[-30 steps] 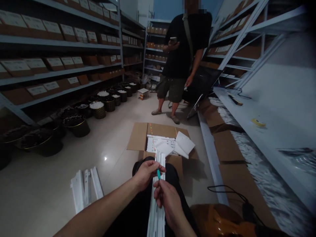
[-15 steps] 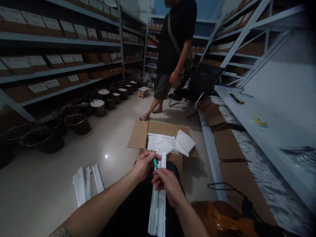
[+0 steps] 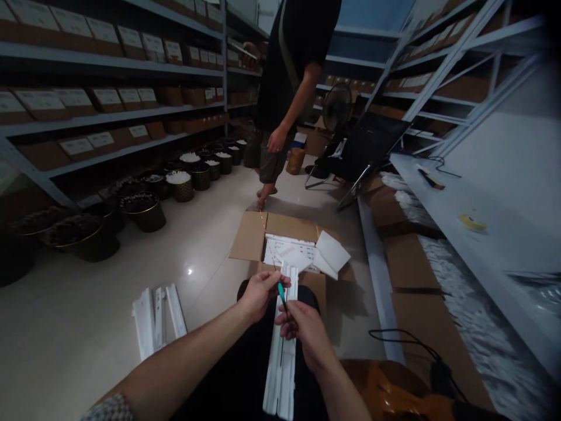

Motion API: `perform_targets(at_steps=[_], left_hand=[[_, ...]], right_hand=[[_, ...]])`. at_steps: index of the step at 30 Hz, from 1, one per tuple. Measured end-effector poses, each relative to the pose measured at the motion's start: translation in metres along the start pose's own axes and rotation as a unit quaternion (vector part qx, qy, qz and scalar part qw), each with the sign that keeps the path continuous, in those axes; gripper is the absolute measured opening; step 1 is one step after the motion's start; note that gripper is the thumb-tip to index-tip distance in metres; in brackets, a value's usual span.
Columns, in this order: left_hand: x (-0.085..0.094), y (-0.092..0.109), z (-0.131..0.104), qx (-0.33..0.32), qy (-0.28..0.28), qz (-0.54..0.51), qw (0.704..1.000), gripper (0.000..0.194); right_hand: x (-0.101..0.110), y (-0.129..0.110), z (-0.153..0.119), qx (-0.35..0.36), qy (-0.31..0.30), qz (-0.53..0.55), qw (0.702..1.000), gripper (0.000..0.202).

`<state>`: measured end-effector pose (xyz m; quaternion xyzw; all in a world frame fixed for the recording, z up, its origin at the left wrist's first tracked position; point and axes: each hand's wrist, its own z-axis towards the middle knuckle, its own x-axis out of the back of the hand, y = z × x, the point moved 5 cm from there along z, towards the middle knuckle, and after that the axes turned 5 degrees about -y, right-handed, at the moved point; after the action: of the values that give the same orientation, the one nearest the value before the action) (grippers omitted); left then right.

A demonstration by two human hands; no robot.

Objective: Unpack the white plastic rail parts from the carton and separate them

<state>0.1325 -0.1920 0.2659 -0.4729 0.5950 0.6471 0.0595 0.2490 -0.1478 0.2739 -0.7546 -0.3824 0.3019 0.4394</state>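
A thin fishing float (image 3: 281,290) with a teal body and a long striped antenna is held upright at a tilt between my hands. My left hand (image 3: 258,297) pinches it near the base of the antenna. Just below the teal body, the fingers of my right hand (image 3: 303,328) close on the dark lower stem. Beneath both hands, long white grooved strips (image 3: 286,374) lie across my lap. The antenna tip reaches over the open cardboard box (image 3: 246,235), which holds printed white packages and has white square pieces (image 3: 332,252) on its edge.
More white strips (image 3: 149,321) lie on the floor at left. Dark baskets (image 3: 144,213) line the left shelves (image 3: 175,111). Ahead stands another person (image 3: 284,76), near a black folding chair (image 3: 368,143). At right are a white bench (image 3: 442,204) and a shiny orange-brown object (image 3: 390,392).
The other person has stepped left and closer, and a fan behind now shows. My view has shifted slightly; both hands keep their grip on the float, my right hand a little lower.
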Motion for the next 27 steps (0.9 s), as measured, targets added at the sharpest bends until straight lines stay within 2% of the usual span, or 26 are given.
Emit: perform_targets(at_steps=[5,11,18,24,27], left_hand=[[-0.002,-0.003,-0.002,0.012,-0.018,-0.008,1.000,0.030],[0.001,-0.007,0.000,0.017,-0.008,-0.006,1.000,0.027],[0.001,-0.008,-0.002,0.018,-0.005,-0.013,1.000,0.027],[0.001,-0.008,-0.001,0.013,-0.011,-0.010,1.000,0.027],[0.001,-0.007,-0.001,0.013,-0.009,-0.012,1.000,0.027]], right_hand=[[-0.001,0.008,-0.002,-0.008,-0.002,0.068,0.998,0.034],[0.000,0.008,-0.003,0.037,0.039,0.035,0.998,0.030],[-0.004,0.009,-0.004,0.001,0.015,0.042,0.999,0.038],[0.003,0.011,0.001,0.016,0.066,-0.005,0.998,0.031],[0.005,0.010,0.000,0.012,0.067,-0.003,0.998,0.034]])
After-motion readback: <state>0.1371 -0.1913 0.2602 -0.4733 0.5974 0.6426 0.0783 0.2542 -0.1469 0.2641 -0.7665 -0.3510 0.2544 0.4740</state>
